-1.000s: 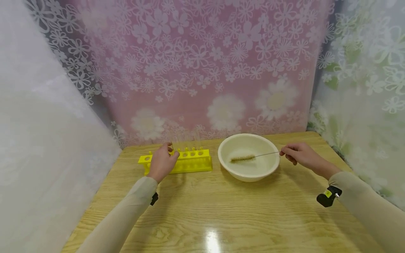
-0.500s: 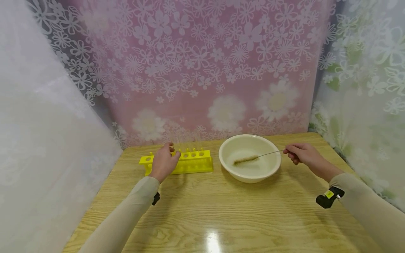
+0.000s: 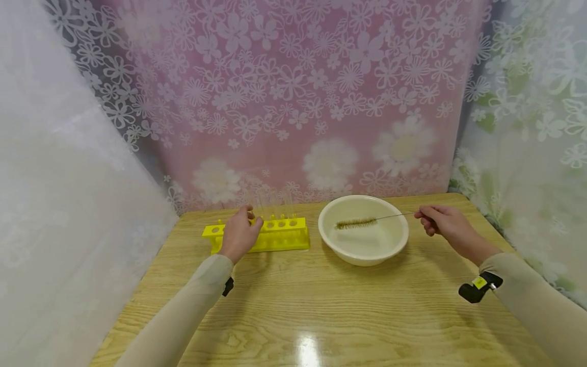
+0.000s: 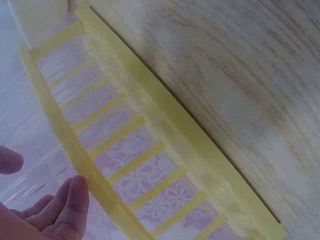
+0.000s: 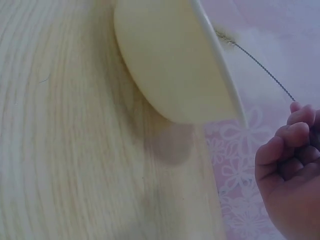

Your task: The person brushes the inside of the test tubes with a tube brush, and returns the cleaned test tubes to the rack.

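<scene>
My right hand pinches the wire end of a test tube brush to the right of the white bowl. The brush's tan bristles are over the bowl's inside, and its thin twisted wire crosses the right rim. At the left, my left hand rests at the yellow test tube rack, covering part of it. In the left wrist view, thumb and fingers are apart, with fingertips right at the rack's top edge. Several clear test tubes stand upright in the rack.
The wooden table runs under the rack and bowl. A pink floral curtain hangs right behind its far edge. Pale curtains close in both sides.
The bristle end has risen in the bowl and the brush now lies closer to level. My right hand has shifted slightly right. The left hand stays at the rack.
</scene>
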Demonstrator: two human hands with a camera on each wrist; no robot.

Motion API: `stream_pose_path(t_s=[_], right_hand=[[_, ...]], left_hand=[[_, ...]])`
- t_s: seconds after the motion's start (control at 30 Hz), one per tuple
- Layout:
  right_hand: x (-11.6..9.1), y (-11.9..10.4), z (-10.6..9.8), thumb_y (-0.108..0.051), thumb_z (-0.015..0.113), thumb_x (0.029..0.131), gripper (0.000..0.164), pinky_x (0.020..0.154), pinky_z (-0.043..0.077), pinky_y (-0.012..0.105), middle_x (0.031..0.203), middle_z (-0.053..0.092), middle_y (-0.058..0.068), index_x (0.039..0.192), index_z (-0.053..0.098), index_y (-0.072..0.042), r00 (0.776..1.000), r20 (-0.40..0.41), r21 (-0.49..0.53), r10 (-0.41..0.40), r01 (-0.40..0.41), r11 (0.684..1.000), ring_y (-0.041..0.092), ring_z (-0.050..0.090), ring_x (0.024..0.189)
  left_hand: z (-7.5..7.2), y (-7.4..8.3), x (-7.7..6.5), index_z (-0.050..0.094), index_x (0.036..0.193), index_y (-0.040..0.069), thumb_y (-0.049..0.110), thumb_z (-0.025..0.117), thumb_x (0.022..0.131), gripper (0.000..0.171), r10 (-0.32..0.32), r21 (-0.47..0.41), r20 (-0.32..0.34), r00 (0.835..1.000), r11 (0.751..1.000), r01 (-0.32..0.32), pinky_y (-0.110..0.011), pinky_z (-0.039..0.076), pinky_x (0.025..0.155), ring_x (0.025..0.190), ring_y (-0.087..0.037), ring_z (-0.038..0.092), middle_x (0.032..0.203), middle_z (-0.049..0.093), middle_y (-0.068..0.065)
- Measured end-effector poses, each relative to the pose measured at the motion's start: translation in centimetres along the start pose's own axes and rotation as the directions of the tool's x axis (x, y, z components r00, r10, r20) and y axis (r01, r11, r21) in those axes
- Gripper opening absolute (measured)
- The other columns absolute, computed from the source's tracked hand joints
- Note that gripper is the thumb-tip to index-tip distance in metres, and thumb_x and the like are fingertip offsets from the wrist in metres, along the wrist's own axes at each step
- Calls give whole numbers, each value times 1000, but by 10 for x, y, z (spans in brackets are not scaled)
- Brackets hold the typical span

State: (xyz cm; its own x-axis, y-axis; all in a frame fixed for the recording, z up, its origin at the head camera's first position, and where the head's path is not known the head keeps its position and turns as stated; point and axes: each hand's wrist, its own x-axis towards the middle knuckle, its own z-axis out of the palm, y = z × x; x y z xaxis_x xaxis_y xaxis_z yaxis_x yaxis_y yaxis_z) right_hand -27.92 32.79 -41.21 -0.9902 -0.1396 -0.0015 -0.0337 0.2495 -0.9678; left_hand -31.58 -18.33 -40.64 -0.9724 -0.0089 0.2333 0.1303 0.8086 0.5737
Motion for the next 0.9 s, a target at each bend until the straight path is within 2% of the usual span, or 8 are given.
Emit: stream_pose_path(t_s=[0.2, 0.47, 0.67, 0.9], right_hand=[[0, -4, 1, -41, 44, 107, 45, 62, 45, 29, 80, 53, -3, 111, 57, 1, 1000, -8, 61, -9, 9, 998, 11, 47, 68], [1, -7, 2, -39, 45, 107, 41, 62, 45, 28, 78, 53, -3, 110, 58, 0, 999, -27, 97, -19, 21, 995, 11, 47, 66], [0, -10, 2, -39, 48, 106, 37, 61, 45, 28, 78, 54, -3, 106, 62, -4, 999, -37, 129, -19, 23, 991, 10, 48, 66], [-1, -10, 1, -38, 49, 106, 36, 60, 45, 27, 77, 55, -3, 104, 64, -6, 998, -41, 151, -40, 46, 988, 10, 48, 67]], left_hand=[[1, 0, 2, 51, 139, 9, 38, 54, 101, 48, 11, 0, -5, 1000, 1000, -11, -32, 47, 52, 57, -19, 57, 116, 67, -9], [2, 2, 2, 55, 136, 6, 39, 52, 104, 46, 50, 1, -27, 998, 999, -50, -35, 55, 65, 73, -18, 64, 112, 69, -9], [3, 2, 3, 57, 131, 6, 33, 53, 106, 37, 46, -11, -40, 998, 999, -47, -36, 56, 65, 74, -19, 66, 111, 70, -10], [4, 0, 3, 57, 130, 5, 35, 50, 107, 38, 61, -4, -52, 997, 998, -61, -38, 57, 70, 80, -20, 67, 110, 71, -10]])
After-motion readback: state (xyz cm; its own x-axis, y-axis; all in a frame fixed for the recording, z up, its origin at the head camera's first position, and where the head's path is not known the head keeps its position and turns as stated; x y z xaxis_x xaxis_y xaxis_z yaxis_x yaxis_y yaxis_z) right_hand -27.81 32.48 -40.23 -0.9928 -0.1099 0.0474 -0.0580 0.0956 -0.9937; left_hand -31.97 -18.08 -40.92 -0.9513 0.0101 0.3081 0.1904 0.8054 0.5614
